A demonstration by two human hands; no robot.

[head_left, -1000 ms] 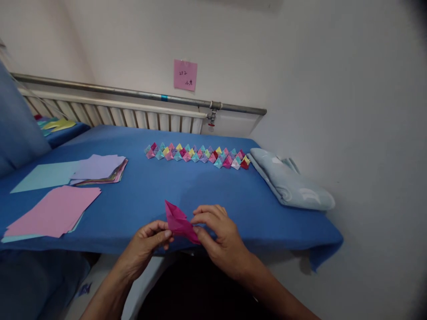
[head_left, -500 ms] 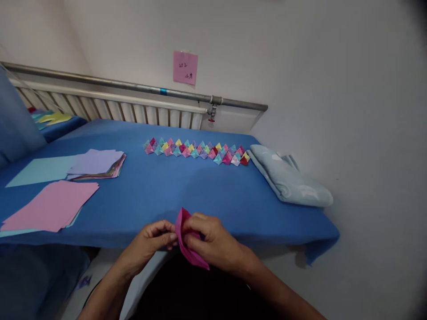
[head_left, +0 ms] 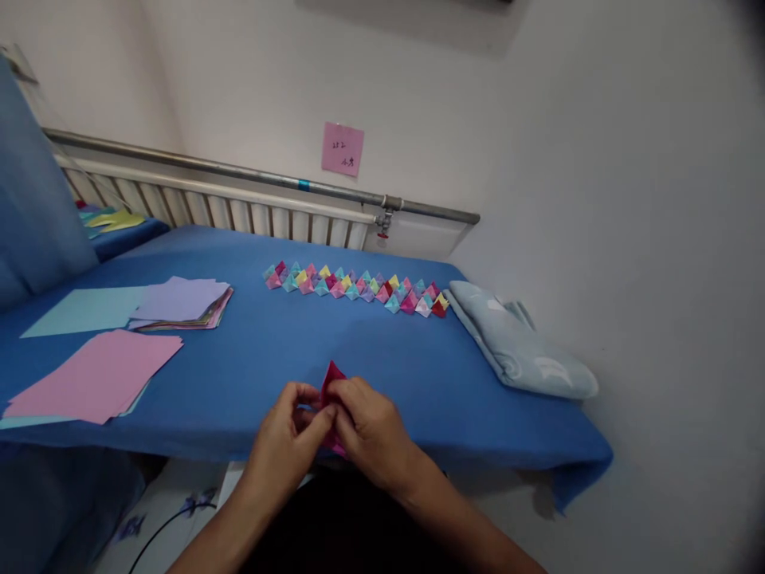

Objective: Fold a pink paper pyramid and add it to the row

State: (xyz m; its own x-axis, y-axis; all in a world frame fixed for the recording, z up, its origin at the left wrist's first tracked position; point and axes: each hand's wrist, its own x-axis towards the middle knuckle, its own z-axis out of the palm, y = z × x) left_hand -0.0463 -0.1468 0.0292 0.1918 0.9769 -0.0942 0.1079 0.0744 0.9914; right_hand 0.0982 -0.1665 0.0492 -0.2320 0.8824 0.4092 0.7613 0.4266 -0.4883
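Both my hands pinch a magenta sheet of folding paper (head_left: 332,372) above the near edge of the table. My left hand (head_left: 292,426) has its thumb and fingers on the paper's left side. My right hand (head_left: 374,430) grips it from the right, its fingers curled over a fold. Much of the paper is hidden behind the fingers; one pointed corner sticks up and a small part shows below. Farther back, several small folded paper pieces (head_left: 352,285) in many colours stand in rows.
On the left lie a pink paper stack (head_left: 99,375), a light-blue sheet (head_left: 84,309) and a lilac-topped stack (head_left: 179,299) on the blue tablecloth (head_left: 251,351). A folded light-blue blanket (head_left: 519,343) sits at the right. Behind are a radiator (head_left: 239,211) and pipe (head_left: 263,177).
The magenta paper has gone from a wide, partly opened shape to a more closed one. My left hand has moved right, its thumb now against the right hand's fingers. The view has tilted up slightly.
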